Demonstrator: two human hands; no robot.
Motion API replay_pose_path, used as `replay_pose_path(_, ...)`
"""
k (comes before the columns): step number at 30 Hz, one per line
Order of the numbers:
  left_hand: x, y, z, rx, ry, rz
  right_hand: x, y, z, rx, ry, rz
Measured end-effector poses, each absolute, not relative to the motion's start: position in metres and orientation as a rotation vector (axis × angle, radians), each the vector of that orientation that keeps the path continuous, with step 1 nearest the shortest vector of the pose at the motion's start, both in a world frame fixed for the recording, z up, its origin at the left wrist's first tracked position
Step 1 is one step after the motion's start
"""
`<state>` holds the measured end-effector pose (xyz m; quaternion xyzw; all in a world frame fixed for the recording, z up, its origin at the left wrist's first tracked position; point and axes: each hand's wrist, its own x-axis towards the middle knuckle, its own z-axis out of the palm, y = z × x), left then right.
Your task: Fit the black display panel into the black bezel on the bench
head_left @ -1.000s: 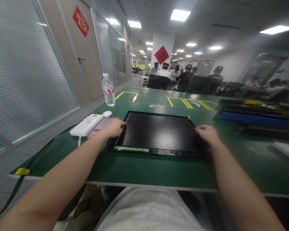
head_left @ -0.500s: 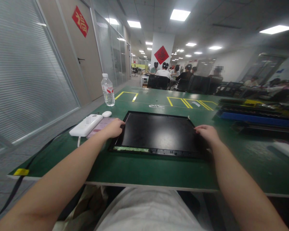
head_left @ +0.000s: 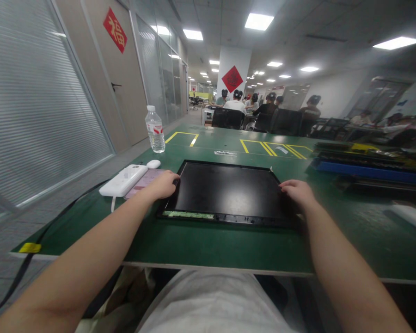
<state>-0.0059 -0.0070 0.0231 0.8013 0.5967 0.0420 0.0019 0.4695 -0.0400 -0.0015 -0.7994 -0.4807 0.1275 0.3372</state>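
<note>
A black flat display panel [head_left: 225,189] lies on the green table in front of me, its dark glossy face up. Along its near edge runs a strip of green circuit board [head_left: 189,215]. My left hand [head_left: 167,184] grips the panel's left edge, fingers closed on the rim. At the right edge, my right hand [head_left: 298,191] is closed with thumb and fingertips on the frame. The undersides of both grips are hidden.
A white power bank [head_left: 124,181], a phone [head_left: 143,183] and a small white case [head_left: 153,164] lie at left, with a water bottle [head_left: 155,129] behind. Stacked dark panels [head_left: 370,162] and a white object [head_left: 414,217] sit at right. Several people sit farther back.
</note>
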Motion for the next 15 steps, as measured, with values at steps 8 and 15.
replay_pose_path(8, -0.002, -0.009, 0.023, 2.485, 1.920, 0.109, 0.476, -0.041, 0.000, -2.080, -1.228, 0.324)
replay_pose_path(15, -0.003, -0.007, 0.021, 2.520, 1.860, 0.132, 0.481, -0.040, -0.001, -2.152, -1.218, 0.227)
